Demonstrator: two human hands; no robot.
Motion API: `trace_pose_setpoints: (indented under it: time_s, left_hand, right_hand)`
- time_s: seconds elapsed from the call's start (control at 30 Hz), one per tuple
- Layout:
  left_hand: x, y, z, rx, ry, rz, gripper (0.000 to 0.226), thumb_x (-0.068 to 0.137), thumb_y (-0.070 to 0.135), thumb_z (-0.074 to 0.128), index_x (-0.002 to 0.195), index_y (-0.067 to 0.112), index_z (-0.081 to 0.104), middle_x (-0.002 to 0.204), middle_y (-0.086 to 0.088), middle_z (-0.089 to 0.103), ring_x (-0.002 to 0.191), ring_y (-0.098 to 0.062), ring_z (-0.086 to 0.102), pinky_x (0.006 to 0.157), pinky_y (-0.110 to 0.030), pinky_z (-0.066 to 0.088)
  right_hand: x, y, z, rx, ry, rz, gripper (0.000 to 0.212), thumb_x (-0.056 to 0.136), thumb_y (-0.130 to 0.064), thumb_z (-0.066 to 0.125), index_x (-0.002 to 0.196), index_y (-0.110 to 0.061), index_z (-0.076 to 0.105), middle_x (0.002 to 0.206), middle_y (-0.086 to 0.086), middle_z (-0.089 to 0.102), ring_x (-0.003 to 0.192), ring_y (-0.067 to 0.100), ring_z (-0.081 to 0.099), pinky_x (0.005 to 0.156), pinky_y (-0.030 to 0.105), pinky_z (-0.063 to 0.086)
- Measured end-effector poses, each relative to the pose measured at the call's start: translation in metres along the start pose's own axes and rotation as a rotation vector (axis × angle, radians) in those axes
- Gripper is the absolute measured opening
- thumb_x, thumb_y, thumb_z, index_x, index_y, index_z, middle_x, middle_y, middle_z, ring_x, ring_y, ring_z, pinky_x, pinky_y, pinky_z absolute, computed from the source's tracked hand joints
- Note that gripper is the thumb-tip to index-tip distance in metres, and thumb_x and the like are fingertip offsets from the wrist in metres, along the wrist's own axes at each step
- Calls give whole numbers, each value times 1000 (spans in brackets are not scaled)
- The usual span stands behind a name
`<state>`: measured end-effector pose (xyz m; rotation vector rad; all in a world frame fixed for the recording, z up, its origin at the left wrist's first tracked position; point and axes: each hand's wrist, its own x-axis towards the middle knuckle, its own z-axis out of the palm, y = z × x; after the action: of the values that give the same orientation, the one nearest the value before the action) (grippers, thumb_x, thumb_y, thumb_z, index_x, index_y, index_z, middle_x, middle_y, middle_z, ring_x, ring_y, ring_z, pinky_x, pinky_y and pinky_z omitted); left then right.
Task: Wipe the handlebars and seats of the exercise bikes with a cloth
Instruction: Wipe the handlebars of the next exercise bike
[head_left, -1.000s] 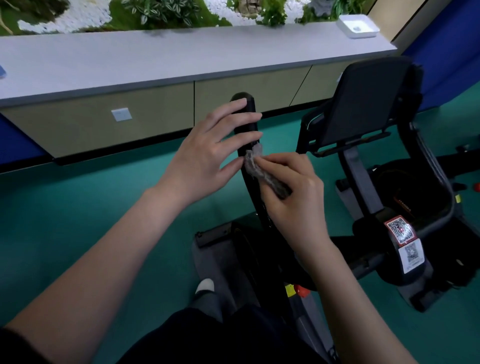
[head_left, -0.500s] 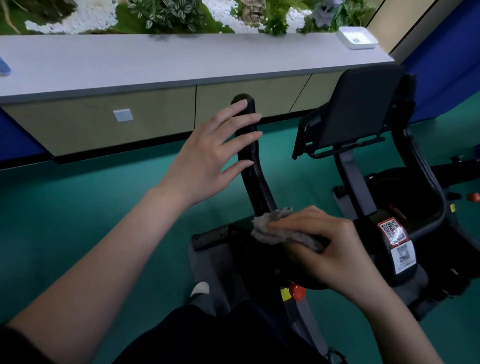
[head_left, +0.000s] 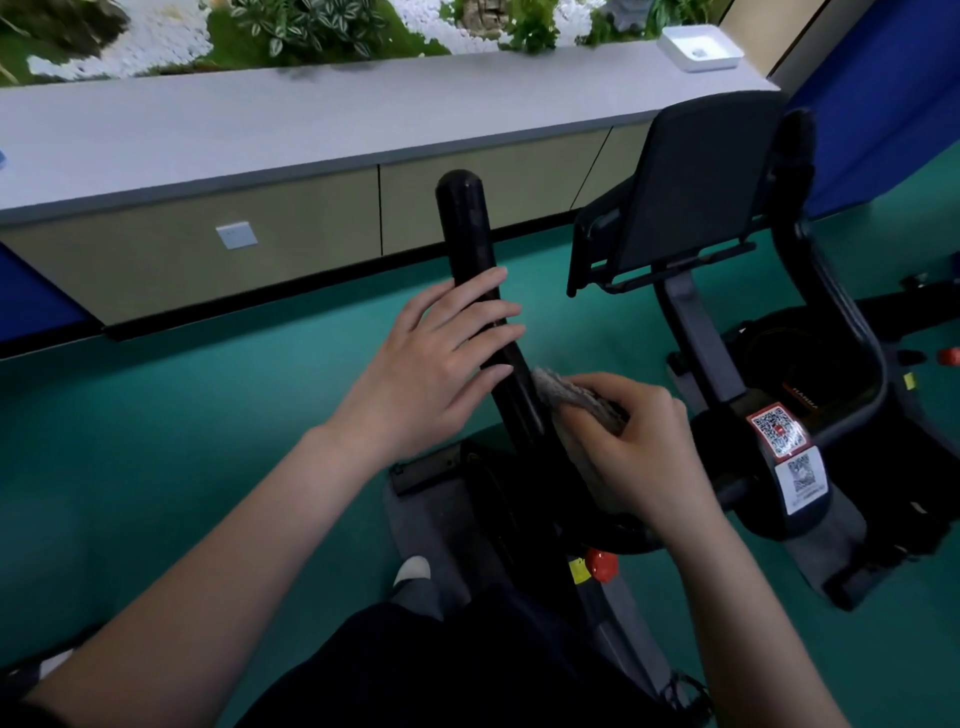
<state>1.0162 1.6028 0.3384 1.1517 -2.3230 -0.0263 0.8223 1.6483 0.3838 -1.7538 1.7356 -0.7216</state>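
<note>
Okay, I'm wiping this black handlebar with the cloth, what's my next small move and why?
Probably slide the cloth up the handlebar. The right hand pinches it against the bar's lower part, below the left hand, whose straight fingers lie across the bar; the top end is uncovered.

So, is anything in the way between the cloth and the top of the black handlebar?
Yes: the straight fingers of the left hand lie across the handlebar just above the cloth that the right hand grips. Above them, the bar shows bare up to its tip.
</note>
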Motion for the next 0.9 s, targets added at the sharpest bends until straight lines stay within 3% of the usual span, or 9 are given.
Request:
trace_pose_setpoints:
  time_s: [0.17, 0.27, 0.33, 0.43, 0.53, 0.67, 0.77, 0.9]
  left_hand:
    - [0, 4, 4, -26, 5, -25, 34, 97, 29, 41, 119, 12, 61, 129, -1, 57, 140, -19, 29, 114, -40, 22]
    - [1, 4, 5, -32, 16, -21, 34, 97, 28, 42, 119, 11, 60, 128, -2, 57, 140, -19, 30, 115, -40, 21]
    - [1, 4, 5, -51, 28, -21, 33, 96, 27, 43, 118, 11, 60, 128, -2, 57, 140, -20, 30, 115, -41, 22]
    - [0, 4, 6, -73, 41, -26, 31, 96, 26, 45, 117, 10, 61, 127, -3, 58, 140, -20, 30, 115, -42, 22]
    - [0, 4, 7, -93, 49, -30, 31, 96, 25, 44, 118, 10, 61, 127, -3, 57, 140, -20, 29, 115, -41, 22]
    - [-1, 4, 9, -118, 55, -34, 31, 97, 25, 43, 117, 10, 60, 127, -3, 57, 141, -19, 28, 116, -39, 19]
    - [-2, 5, 10, -124, 63, -37, 30, 97, 23, 44, 117, 9, 60, 128, -3, 56, 141, -19, 27, 116, -40, 20]
    - [-2, 9, 13, -142, 82, -70, 29, 97, 22, 43, 115, 7, 61, 127, -4, 57, 141, -19, 27, 115, -39, 21]
  right_hand:
    - [10, 3, -4, 94, 76, 75, 13, 84, -15, 63, 88, -23, 73, 77, -8, 72, 76, 6, 66, 71, 29, 53]
    - [32, -7, 12, 95, 56, 85, 13, 86, -18, 61, 92, -18, 72, 77, -6, 70, 78, 10, 65, 71, 24, 50]
    - [37, -7, 20, 69, -15, 104, 11, 87, -18, 60, 86, -17, 71, 71, -3, 67, 73, 12, 62, 63, 18, 44]
    - [25, 1, 9, -14, -131, 109, 13, 86, -17, 59, 80, -12, 68, 69, 7, 67, 70, 19, 62, 56, 21, 42]
    - [3, 11, -14, -110, -227, 96, 10, 84, -19, 62, 77, -17, 69, 67, 1, 68, 69, 12, 63, 61, 26, 46]
    - [-13, 9, -17, -106, -114, 90, 12, 82, -18, 65, 80, -28, 72, 71, -9, 70, 72, 0, 62, 65, 19, 46]
    - [-18, 0, -9, -124, -72, 48, 17, 82, -13, 60, 88, -23, 73, 73, -4, 71, 72, 8, 63, 66, 25, 47]
    - [-29, 7, -20, -219, -173, 28, 14, 81, -14, 59, 84, -18, 72, 62, 0, 65, 62, 16, 60, 59, 33, 45]
